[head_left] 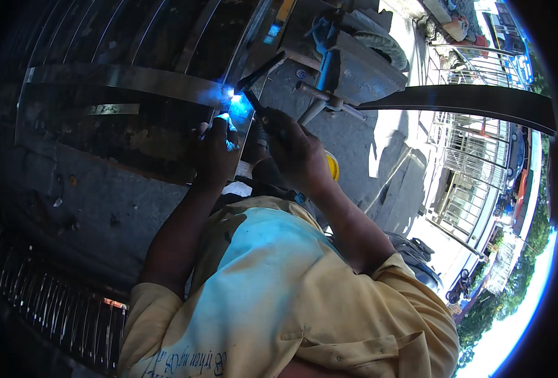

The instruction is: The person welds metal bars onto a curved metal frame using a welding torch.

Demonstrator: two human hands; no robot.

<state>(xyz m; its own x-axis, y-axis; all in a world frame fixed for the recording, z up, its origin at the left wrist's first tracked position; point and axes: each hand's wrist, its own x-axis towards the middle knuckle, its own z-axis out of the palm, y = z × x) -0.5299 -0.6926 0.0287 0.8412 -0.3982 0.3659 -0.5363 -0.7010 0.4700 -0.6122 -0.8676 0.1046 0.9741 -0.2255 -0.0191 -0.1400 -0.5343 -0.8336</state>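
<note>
A welding torch (253, 102) sits in my right hand (294, 150), its fingers wrapped round the dark handle. The tip points left at a bright blue-white arc, at the right end of a flat metal bar (128, 79). That bar is part of a flat frame with several parallel metal strips (153, 28). Just below the arc is my left hand (217, 151), fingers bent and closed near the frame's edge, lit blue by the glare. Whatever the left fingers hold, if anything, is hidden. A dark work surface (159, 142) lies under the frame.
A blue metal stand with a pipe crossbar (329, 101) stands right of the work. A long dark beam (467, 104) juts out to the right. Near my right forearm is a yellow container (333, 167). A slatted metal grille (58, 309) lies lower left; railings (471, 170) stand far right.
</note>
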